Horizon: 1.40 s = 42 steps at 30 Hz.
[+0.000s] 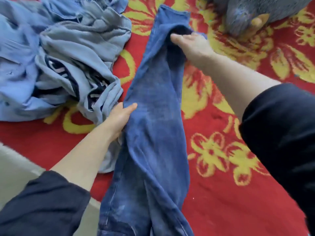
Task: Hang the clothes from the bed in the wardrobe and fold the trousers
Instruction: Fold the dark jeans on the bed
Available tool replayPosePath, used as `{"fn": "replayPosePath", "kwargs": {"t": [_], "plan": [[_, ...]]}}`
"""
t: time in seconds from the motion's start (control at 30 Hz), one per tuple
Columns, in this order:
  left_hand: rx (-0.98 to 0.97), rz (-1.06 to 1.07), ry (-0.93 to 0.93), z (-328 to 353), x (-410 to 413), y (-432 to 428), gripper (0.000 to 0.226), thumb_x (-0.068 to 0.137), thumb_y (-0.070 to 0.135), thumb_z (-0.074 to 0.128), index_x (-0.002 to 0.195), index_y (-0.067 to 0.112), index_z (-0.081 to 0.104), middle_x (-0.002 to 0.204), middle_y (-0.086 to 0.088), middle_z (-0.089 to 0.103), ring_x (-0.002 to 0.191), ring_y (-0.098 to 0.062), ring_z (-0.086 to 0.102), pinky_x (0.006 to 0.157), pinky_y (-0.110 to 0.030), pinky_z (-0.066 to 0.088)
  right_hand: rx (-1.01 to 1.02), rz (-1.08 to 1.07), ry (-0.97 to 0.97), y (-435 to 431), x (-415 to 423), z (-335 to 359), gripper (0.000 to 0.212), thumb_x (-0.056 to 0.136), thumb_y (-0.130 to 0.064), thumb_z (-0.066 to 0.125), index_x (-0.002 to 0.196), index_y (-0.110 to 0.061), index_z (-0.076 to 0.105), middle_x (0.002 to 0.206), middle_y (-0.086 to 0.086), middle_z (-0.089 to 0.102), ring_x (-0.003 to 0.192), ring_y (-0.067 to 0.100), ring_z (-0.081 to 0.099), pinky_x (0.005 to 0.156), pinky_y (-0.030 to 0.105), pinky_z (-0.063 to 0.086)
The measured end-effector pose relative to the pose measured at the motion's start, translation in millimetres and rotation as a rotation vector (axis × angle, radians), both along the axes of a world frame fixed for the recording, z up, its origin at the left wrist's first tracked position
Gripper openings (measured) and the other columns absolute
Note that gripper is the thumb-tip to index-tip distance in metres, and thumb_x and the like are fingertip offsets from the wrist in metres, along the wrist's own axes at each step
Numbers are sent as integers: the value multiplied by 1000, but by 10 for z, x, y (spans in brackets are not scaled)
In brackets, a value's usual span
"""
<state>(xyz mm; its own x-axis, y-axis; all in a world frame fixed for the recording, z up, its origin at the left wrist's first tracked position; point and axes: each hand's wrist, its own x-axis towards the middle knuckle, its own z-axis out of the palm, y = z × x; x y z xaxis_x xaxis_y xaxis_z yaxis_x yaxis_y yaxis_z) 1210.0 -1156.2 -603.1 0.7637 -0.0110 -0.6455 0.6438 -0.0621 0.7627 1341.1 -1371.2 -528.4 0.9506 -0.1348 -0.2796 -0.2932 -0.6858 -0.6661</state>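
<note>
We see the left hand (120, 116) and right hand (190, 44) both gripping jeans (153, 126) mid-frame; shirts (56, 53) heaped upper left.

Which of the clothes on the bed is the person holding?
The dark blue jeans, stretched out over the red blanket; left hand and right hand both grip them. The pale blue and grey clothes lie crumpled in a heap.
</note>
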Motion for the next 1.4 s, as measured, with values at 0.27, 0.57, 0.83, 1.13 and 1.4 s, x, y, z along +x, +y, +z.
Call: {"fn": "replayPosePath", "kwargs": {"t": [0.27, 0.57, 0.83, 1.13, 1.4], "plan": [[25, -76, 230, -232, -1089, 168, 3, 92, 15, 60, 93, 13, 61, 83, -6, 70, 73, -14, 66, 68, -24, 49, -110, 6, 166, 295, -2614, -1015, 47, 85, -26, 67, 129, -15, 52, 124, 2, 47, 118, 21, 42, 99, 35, 34], [16, -390, 435, -344, -1839, 244, 31, 91, 50, 53, 100, 22, 62, 96, -3, 70, 86, -16, 70, 69, -30, 55, 202, -363, 592, 219, -4166, -886, 46, 86, -39, 67, 54, -19, 41, 54, -6, 35, 57, 12, 32, 57, 33, 27], [-232, 91, 445, -395, -2275, 534, 43, 90, 57, 48, 98, 25, 76, 101, -1, 74, 91, -14, 71, 80, -33, 50, 756, 192, 1109, 797, -4373, -722, 26, 88, -22, 62, 110, -35, 68, 113, -8, 71, 102, 3, 65, 78, 22, 44], [-112, -120, 321, -321, -2615, 948, 18, 94, 17, 58, 104, 6, 68, 102, -11, 73, 92, -22, 69, 77, -31, 57, 608, -588, 678, 898, -4776, -1016, 21, 81, 8, 51, 79, -6, 66, 70, 11, 66, 48, 11, 49, 47, 16, 36], [319, -269, 92, -406, -2430, 980, 17, 90, 20, 63, 78, 10, 60, 71, 2, 60, 64, -9, 51, 55, -19, 40, 225, -463, 488, 748, -4522, -997, 14, 81, -4, 56, 82, -16, 63, 80, 4, 68, 73, 23, 63, 71, 33, 48]]}}
